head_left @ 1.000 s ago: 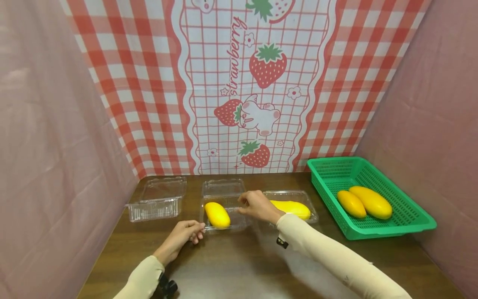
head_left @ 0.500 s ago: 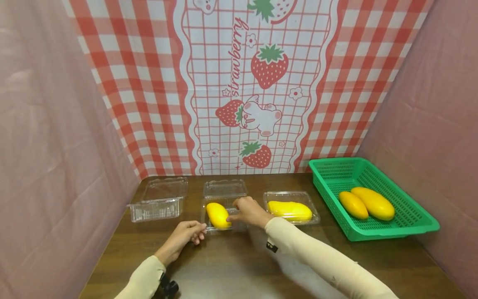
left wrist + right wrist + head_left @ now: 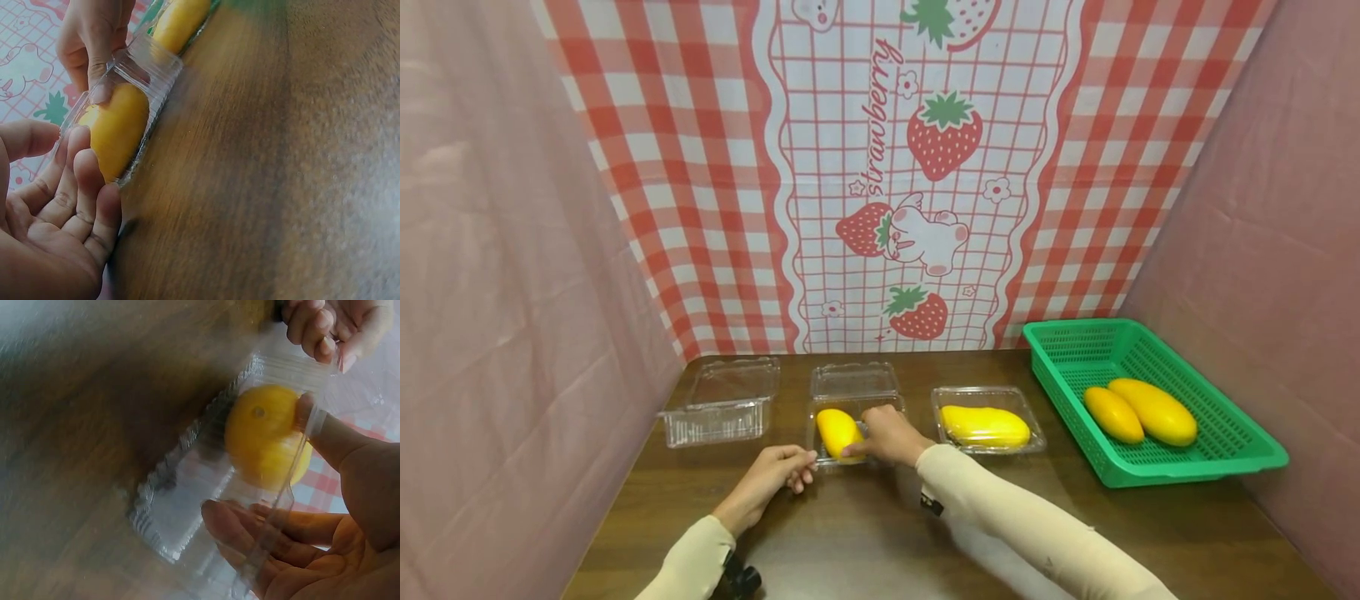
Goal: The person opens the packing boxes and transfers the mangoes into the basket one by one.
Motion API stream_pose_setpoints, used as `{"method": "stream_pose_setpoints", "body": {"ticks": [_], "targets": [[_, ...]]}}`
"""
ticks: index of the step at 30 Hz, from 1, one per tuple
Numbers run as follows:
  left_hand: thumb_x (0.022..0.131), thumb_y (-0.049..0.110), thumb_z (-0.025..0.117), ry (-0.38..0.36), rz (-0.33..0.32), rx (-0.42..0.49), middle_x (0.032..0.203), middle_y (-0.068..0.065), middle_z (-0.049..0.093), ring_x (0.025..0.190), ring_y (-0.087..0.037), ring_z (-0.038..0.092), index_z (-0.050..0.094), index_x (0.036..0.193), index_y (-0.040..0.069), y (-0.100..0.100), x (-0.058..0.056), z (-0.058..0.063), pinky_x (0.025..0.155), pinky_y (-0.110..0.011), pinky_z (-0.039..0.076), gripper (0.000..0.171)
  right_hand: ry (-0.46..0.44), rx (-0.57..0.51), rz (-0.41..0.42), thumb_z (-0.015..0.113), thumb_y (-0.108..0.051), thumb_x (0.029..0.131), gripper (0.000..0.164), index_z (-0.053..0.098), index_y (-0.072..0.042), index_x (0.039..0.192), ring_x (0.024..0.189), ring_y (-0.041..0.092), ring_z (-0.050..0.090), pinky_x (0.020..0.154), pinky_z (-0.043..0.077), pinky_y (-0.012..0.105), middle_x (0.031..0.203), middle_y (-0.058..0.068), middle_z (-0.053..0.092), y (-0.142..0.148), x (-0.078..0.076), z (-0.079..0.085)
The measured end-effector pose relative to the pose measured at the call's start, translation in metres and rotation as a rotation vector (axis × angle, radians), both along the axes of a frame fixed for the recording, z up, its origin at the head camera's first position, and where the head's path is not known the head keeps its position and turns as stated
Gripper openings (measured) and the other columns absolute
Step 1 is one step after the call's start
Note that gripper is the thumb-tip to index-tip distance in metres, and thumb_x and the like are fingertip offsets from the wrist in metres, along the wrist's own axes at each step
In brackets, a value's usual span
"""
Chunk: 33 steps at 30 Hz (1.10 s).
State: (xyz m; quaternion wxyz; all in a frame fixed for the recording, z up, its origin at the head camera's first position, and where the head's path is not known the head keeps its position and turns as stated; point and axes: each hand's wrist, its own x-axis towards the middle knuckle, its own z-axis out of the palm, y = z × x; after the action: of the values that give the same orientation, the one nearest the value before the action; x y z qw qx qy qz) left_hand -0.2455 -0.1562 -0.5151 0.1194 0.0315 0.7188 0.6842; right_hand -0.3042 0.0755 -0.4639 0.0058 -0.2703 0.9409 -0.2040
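Note:
My left hand [image 3: 775, 475] pinches the near left corner of a clear plastic clamshell container [image 3: 159, 69] between thumb and fingertips. A yellow mango [image 3: 837, 432] lies in the left part of this container, whose lid [image 3: 853, 381] is folded back behind it. My right hand [image 3: 891, 433] reaches into the container from the right. In the right wrist view its thumb [image 3: 325, 431] touches the mango, while the other fingers [image 3: 228, 528] extend inside the container, apart from the fruit.
On the left stands another clear container [image 3: 718, 423], its lid raised. To the right, a closed container [image 3: 1037, 435] holds yellow fruit [image 3: 985, 427]. A green basket [image 3: 1232, 425] with two mangoes [image 3: 1157, 412] sits at the far right. A checked cloth [image 3: 715, 208] hangs behind the wooden table [image 3: 865, 533].
My right hand has moved left and toward me, from the container's right side to the mango, which its thumb now touches. My left hand keeps its hold on the container's corner.

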Motion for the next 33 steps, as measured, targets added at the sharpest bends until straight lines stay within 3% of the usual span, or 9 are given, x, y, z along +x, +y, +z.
{"method": "stream_pose_setpoints", "body": {"ticks": [11,23,33], "targets": [[0.099,0.021,0.069,-0.007,-0.001,0.002,0.075,-0.003,0.065,0.062,-0.01,0.056,0.069,0.094,-0.006,0.001,0.0,-0.001,0.057,-0.021,0.049,0.028,0.005,-0.063,-0.015,0.084,-0.05,0.083,0.052,0.05,-0.016,0.064,0.051,0.008,0.038,0.047,0.034,0.023,0.056,-0.006,0.041,-0.01,0.002,-0.013],[0.099,0.021,0.07,-0.005,0.001,0.006,0.074,-0.003,0.065,0.062,-0.01,0.056,0.069,0.093,-0.005,0.001,-0.001,0.0,0.058,-0.021,0.05,0.027,-0.024,-0.078,-0.086,0.088,-0.049,0.077,0.049,0.057,-0.014,0.063,0.051,0.01,0.042,0.045,0.036,0.023,0.054,-0.006,0.046,-0.017,0.001,-0.013],[0.098,0.021,0.071,-0.007,0.025,0.001,0.075,-0.003,0.065,0.062,-0.01,0.056,0.069,0.094,-0.007,0.002,0.0,-0.001,0.058,-0.021,0.051,0.029,-0.078,-0.135,-0.125,0.093,-0.04,0.07,0.041,0.072,-0.007,0.082,0.059,0.013,0.052,0.053,0.045,0.026,0.064,-0.003,0.059,-0.016,-0.005,-0.013]]}}
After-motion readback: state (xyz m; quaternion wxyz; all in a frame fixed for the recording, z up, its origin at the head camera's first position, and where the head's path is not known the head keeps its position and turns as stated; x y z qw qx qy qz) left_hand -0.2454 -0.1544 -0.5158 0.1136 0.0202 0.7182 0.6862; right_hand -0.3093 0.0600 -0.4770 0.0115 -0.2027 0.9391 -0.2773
